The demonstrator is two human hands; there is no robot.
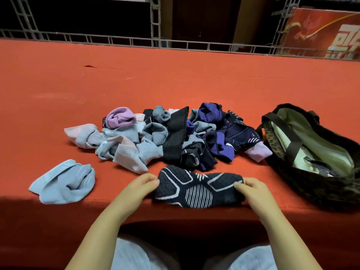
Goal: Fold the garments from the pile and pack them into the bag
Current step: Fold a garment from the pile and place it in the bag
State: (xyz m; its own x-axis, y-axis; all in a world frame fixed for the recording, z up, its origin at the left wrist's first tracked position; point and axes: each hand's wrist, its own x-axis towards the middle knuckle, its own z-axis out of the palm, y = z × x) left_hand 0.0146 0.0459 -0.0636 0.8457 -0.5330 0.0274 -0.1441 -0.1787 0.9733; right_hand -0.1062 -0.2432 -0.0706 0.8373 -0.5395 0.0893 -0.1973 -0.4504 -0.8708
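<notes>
Two hands hold a dark sock flat on the red table.

The left hand (141,187) pinches one end of the dark patterned sock (196,189) and the right hand (251,189) pinches the other, near the table (175,78) edge. The sock pile (165,135) lies just behind. The open bag (315,152) sits right of it.

One head cam only, worn by the person, faced fwd and down, close over the hands (196,189) at the desk (175,84) near edge; metal railing (136,40) lay far beyond them.
</notes>
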